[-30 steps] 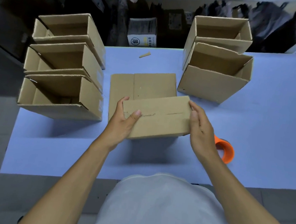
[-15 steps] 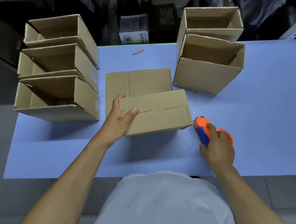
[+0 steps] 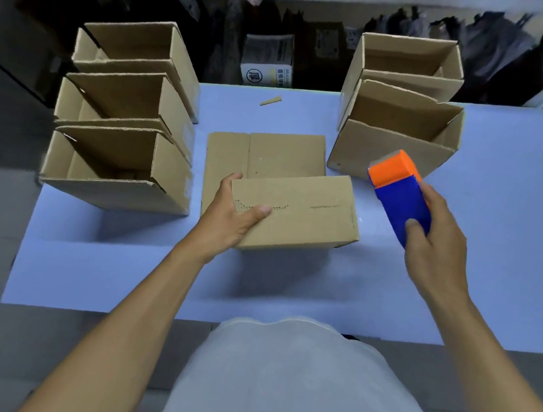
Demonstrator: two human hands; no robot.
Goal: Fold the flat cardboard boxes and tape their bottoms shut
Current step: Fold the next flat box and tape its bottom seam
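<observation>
A brown cardboard box (image 3: 300, 209) stands bottom-up in the middle of the blue table (image 3: 496, 270), its flaps folded shut with a seam across the top. My left hand (image 3: 233, 213) grips its left end, thumb pressed on the seam. My right hand (image 3: 430, 247) holds an orange and blue tape dispenser (image 3: 399, 195) in the air to the right of the box, apart from it. A flat cardboard blank (image 3: 270, 152) lies on the table behind the box.
Three folded boxes (image 3: 121, 158) lie stacked in a row on the left. Two open boxes (image 3: 397, 132) stand at the back right. A small cardboard scrap (image 3: 270, 101) lies near the far edge. Shelves with dark goods run behind the table.
My right hand left the box's right end, took the tape dispenser off the table and lifted it up beside the box. My left hand stayed on the box.
</observation>
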